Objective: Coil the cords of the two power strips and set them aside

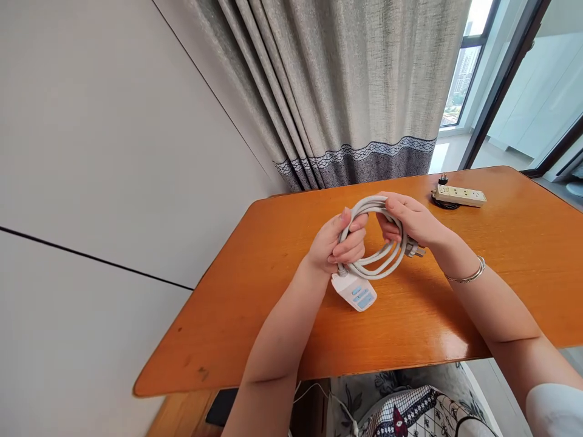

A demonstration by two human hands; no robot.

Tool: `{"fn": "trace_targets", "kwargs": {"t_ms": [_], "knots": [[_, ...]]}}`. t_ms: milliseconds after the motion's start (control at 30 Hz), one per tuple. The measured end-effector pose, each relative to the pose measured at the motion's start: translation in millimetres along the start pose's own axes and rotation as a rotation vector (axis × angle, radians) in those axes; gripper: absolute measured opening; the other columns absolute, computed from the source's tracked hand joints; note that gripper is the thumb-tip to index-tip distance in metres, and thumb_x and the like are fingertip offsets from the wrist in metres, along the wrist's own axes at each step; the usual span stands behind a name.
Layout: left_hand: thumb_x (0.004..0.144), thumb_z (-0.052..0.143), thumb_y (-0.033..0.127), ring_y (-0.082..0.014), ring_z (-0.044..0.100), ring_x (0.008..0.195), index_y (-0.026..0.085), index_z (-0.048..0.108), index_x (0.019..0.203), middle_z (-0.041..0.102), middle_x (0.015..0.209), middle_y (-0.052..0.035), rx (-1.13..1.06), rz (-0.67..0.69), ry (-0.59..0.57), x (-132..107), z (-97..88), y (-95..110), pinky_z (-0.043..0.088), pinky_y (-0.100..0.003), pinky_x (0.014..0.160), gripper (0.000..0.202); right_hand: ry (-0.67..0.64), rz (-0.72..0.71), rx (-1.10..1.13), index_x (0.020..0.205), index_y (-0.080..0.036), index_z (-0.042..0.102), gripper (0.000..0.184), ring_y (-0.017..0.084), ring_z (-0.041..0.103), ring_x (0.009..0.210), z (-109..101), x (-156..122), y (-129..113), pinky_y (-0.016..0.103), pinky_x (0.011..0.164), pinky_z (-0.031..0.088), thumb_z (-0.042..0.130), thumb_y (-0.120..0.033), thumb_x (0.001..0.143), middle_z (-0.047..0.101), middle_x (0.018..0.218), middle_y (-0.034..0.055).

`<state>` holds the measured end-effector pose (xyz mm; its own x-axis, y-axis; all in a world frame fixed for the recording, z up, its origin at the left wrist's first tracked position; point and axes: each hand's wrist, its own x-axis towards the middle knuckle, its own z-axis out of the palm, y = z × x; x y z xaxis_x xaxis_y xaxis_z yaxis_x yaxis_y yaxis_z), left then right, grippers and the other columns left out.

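Observation:
A white power strip (357,291) with light blue socket faces hangs at the lower left of its own coiled grey-white cord (378,267), over the wooden table. My left hand (348,240) is closed around the left side of the coil, just above the strip's body. On the upper right of the loops, my right hand (405,218) grips the cord between thumb and fingers. The cord's plug (414,249) sticks out to the right below my right hand, its prongs pointing right. Part of the coil is hidden inside both hands.
Another power strip (460,195), cream-coloured with a black cord and plug, lies toward the table's back right. The orange-brown table (237,309) has a white wall on its left and a grey curtain (364,91) behind it. A thin white cable (337,400) hangs below the front edge.

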<state>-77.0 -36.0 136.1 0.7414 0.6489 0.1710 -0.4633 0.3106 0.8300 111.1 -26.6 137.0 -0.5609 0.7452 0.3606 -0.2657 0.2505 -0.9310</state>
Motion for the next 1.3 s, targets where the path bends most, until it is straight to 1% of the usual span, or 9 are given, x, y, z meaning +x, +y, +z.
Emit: {"fn": "trace_targets", "kwargs": {"t_ms": [67,133,400,533,767,900,1067,1167,1300], "knots": [[0.101,0.045,0.053,-0.0013,0.004,0.020,0.020,0.041,0.065,0.025,0.032,0.0123,-0.009,-0.051,0.070,2,-2.5,3,0.014,-0.013,0.028,0.049,0.057,0.018,0.022,0.082,-0.022,0.046,0.049,0.004,0.028,0.040,4,1,3,0.020,0.043,0.039,0.061,-0.068,0.089,0.034,0.052,-0.0130],[0.101,0.042,0.055,-0.0013,0.007,0.020,0.019,0.041,0.064,0.028,0.032,0.0111,0.007,-0.098,0.111,2,-4.1,6,0.014,-0.013,0.027,0.052,0.092,0.033,0.026,0.083,-0.023,0.044,0.048,0.004,0.022,0.041,7,2,4,0.018,0.041,0.033,0.060,-0.067,0.090,0.031,0.053,-0.0138],[0.093,0.057,0.048,-0.0074,0.041,0.028,0.015,0.057,0.078,0.054,0.047,0.0032,0.211,-0.094,0.231,2,-3.2,16,0.030,-0.017,0.032,0.036,0.105,0.040,0.025,0.090,-0.022,0.052,0.043,0.005,0.020,0.042,7,0,3,0.019,0.039,0.027,0.062,-0.063,0.091,0.028,0.054,-0.0128],[0.088,0.061,0.041,-0.0093,0.049,0.034,0.013,0.060,0.081,0.061,0.053,-0.0006,0.252,-0.098,0.239,1,-4.4,20,0.034,-0.019,0.035,0.029,0.086,0.029,-0.016,0.088,-0.020,0.056,0.042,0.005,0.023,0.045,4,0,5,0.019,0.039,0.027,0.061,-0.062,0.092,0.029,0.056,-0.0107],[0.093,0.057,0.056,-0.0031,0.021,0.029,0.014,0.058,0.082,0.036,0.039,0.0101,0.285,-0.076,0.209,2,4.1,15,0.021,-0.016,0.034,0.043,0.063,0.026,-0.122,0.111,-0.015,0.067,0.048,0.006,0.025,0.047,0,-1,4,0.018,0.040,0.025,0.059,-0.060,0.094,0.030,0.058,-0.0099],[0.093,0.057,0.061,-0.0020,0.017,0.031,0.015,0.054,0.076,0.029,0.039,0.0122,0.315,-0.048,0.258,2,11.6,13,0.020,-0.014,0.035,0.049,0.061,-0.020,-0.172,0.119,-0.015,0.067,0.052,0.006,0.030,0.048,-4,1,6,0.019,0.042,0.033,0.057,-0.060,0.095,0.035,0.058,-0.0091],[0.094,0.056,0.061,-0.0015,0.018,0.032,0.015,0.054,0.074,0.027,0.040,0.0123,0.260,-0.026,0.343,4,20.2,10,0.019,-0.013,0.036,0.050,0.083,-0.049,-0.264,0.116,-0.017,0.066,0.050,0.010,0.051,0.061,-11,1,1,0.024,0.058,0.050,0.062,-0.061,0.091,0.055,0.072,-0.0029],[0.096,0.055,0.058,-0.0011,0.020,0.032,0.015,0.054,0.074,0.027,0.041,0.0120,0.172,-0.012,0.414,5,23.0,10,0.019,-0.013,0.036,0.048,0.098,-0.052,-0.358,0.112,-0.019,0.065,0.045,0.014,0.060,0.074,-16,-1,-5,0.027,0.069,0.053,0.065,-0.058,0.090,0.063,0.083,0.0014],[0.098,0.053,0.055,-0.0009,0.020,0.030,0.015,0.053,0.073,0.026,0.042,0.0120,0.054,0.029,0.515,5,24.5,16,0.021,-0.013,0.035,0.047,0.067,0.015,-0.460,0.095,-0.017,0.063,0.043,0.013,0.058,0.071,-22,-3,-5,0.025,0.059,0.048,0.061,-0.060,0.092,0.065,0.084,0.0036]]}}
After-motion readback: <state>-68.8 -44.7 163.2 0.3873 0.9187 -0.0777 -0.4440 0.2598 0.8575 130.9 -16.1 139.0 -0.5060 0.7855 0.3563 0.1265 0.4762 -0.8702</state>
